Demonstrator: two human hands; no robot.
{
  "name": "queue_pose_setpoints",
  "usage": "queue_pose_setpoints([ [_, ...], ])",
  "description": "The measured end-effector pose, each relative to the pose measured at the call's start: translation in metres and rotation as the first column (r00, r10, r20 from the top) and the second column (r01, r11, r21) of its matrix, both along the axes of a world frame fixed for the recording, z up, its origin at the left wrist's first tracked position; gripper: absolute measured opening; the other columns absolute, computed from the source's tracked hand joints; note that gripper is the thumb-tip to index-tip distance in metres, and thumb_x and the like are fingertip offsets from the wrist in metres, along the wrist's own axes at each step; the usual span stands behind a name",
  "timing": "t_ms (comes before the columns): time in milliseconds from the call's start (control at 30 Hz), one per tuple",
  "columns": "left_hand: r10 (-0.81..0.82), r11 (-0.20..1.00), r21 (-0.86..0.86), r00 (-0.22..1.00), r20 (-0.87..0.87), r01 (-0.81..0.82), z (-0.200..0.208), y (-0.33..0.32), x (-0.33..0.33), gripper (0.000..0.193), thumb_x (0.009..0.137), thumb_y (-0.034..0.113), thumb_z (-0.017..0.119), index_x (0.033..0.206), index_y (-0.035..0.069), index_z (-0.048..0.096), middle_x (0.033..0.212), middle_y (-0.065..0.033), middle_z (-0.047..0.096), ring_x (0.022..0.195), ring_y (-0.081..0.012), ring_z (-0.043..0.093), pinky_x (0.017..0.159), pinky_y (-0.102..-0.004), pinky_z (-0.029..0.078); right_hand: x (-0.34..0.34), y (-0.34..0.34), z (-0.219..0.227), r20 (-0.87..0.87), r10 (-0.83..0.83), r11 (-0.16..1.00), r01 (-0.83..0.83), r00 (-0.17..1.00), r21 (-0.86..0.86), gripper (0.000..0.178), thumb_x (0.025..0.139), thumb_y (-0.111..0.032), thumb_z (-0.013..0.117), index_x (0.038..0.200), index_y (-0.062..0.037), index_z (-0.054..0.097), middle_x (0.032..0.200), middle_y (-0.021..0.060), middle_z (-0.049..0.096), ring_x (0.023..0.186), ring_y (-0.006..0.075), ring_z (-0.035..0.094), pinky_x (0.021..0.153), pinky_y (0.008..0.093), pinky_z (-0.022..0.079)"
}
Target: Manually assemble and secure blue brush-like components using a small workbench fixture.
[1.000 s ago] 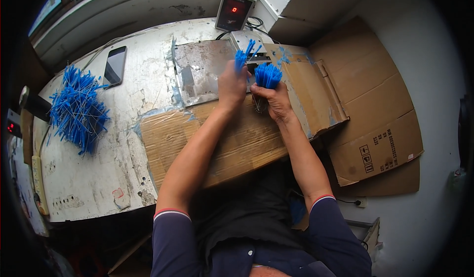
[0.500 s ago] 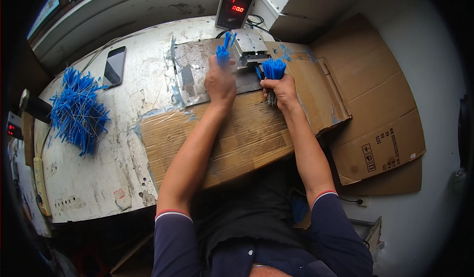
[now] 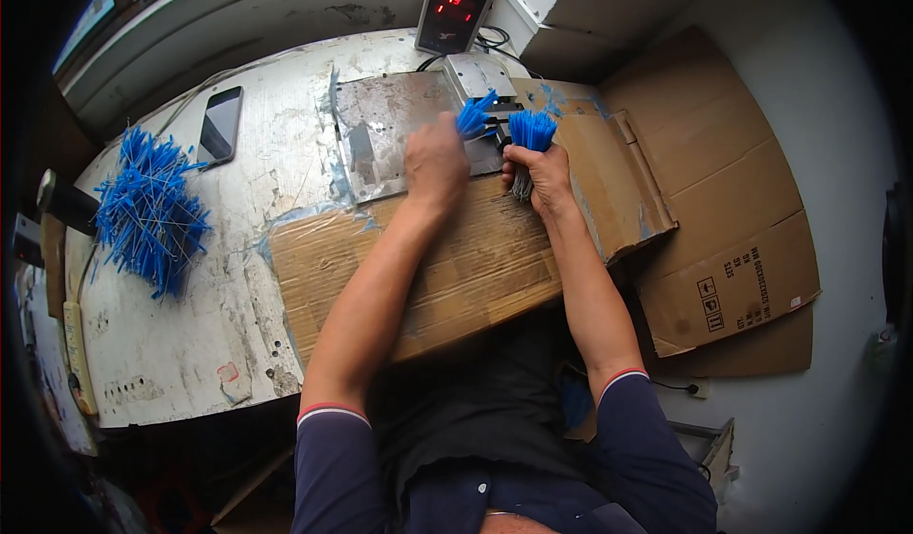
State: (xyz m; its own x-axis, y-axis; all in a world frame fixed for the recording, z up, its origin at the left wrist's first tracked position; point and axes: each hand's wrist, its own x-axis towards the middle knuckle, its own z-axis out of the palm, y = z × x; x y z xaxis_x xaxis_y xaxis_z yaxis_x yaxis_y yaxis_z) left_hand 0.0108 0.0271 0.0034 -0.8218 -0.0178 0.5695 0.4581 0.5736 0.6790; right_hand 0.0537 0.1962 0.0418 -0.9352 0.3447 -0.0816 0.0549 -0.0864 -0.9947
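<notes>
Two bunches of blue wire pieces are in hand in the head view; the left hand point(image 3: 437, 161), blurred, is closed around the looser bunch point(image 3: 473, 116), just beside the small machine point(image 3: 478, 76); the right hand point(image 3: 546, 174) grips the thicker bunch point(image 3: 533, 129), its pale ends hanging below; a large tangled pile point(image 3: 152, 213) lies on the white table point(image 3: 214, 344), so much seems left; how much is finished cannot be told.

My white table point(image 3: 242, 258), worn and stained
I see a window point(image 3: 92, 22) at upper left, a scuffed pale wall point(image 3: 285, 22) along the top, a plain grey wall point(image 3: 823, 163) at right.
</notes>
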Motion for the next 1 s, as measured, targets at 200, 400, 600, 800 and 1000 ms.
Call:
queue_pose_setpoints([
  [200, -0.111, 0.986, -0.131, 0.992, -0.061, 0.102, 0.001, -0.001, 0.004, 0.017, 0.085, 0.0, 0.058, 0.102, 0.004, 0.058, 0.082, -0.0184, 0.064, 0.083, -0.0385, 0.064, 0.074, -0.05, 0.051, 0.006, 0.003, -0.011, -0.096, -0.071, 0.975, 0.048, 0.993, -0.218, 0.013, 0.083, -0.008, 0.074, 0.092, 0.0004, 0.068, 0.079, 0.0092, 0.069, 0.065, 0.0177, 0.068, 0.057, 0.0328, 0.058],
  [400, -0.132, 0.978, -0.169, 0.99, -0.05, 0.122, 0.007, 0.004, 0.01, 0.009, 0.086, -0.001, 0.053, 0.094, 0.003, 0.056, 0.083, -0.0204, 0.063, 0.082, -0.0401, 0.064, 0.073, -0.0505, 0.051, 0.012, 0.008, -0.021, -0.256, -0.097, 0.948, 0.011, 0.962, -0.318, 0.01, 0.085, -0.008, 0.072, 0.092, -0.002, 0.068, 0.08, 0.0079, 0.067, 0.067, 0.0163, 0.065, 0.059, 0.0338, 0.057],
  [600, -0.133, 0.935, -0.338, 0.989, -0.063, 0.105, 0.007, 0.003, 0.008, 0.021, 0.081, 0.001, 0.06, 0.102, 0.004, 0.061, 0.087, -0.0163, 0.067, 0.085, -0.0352, 0.066, 0.076, -0.0472, 0.053, 0.012, 0.001, -0.017, -0.275, -0.193, 0.927, 0.084, 0.942, -0.364, 0.012, 0.082, -0.006, 0.074, 0.09, -0.0012, 0.067, 0.077, 0.0067, 0.066, 0.064, 0.0172, 0.065, 0.056, 0.0327, 0.057],
  [800, -0.066, 0.901, -0.428, 0.997, 0.027, 0.072, 0.008, 0.008, 0.011, 0.019, 0.084, 0.004, 0.061, 0.103, 0.005, 0.061, 0.087, -0.0197, 0.069, 0.085, -0.0384, 0.069, 0.075, -0.0505, 0.052, 0.015, 0.001, -0.017, -0.255, -0.235, 0.912, 0.122, 0.938, -0.391, 0.016, 0.079, -0.006, 0.077, 0.09, -0.0014, 0.068, 0.079, 0.0063, 0.067, 0.064, 0.0171, 0.065, 0.058, 0.032, 0.056],
  [1000, -0.108, 0.99, 0.107, 0.973, 0.205, 0.088, 0.01, 0.004, 0.009, 0.01, 0.1, 0.015, 0.061, 0.104, 0.006, 0.06, 0.078, -0.0084, 0.068, 0.07, -0.019, 0.066, 0.065, -0.0367, 0.051, 0.011, 0.003, -0.013, -0.268, -0.195, 0.891, 0.056, 0.944, -0.45, 0.014, 0.08, -0.005, 0.077, 0.089, -0.0015, 0.067, 0.077, 0.0069, 0.067, 0.061, 0.0165, 0.064, 0.055, 0.0319, 0.055],
])
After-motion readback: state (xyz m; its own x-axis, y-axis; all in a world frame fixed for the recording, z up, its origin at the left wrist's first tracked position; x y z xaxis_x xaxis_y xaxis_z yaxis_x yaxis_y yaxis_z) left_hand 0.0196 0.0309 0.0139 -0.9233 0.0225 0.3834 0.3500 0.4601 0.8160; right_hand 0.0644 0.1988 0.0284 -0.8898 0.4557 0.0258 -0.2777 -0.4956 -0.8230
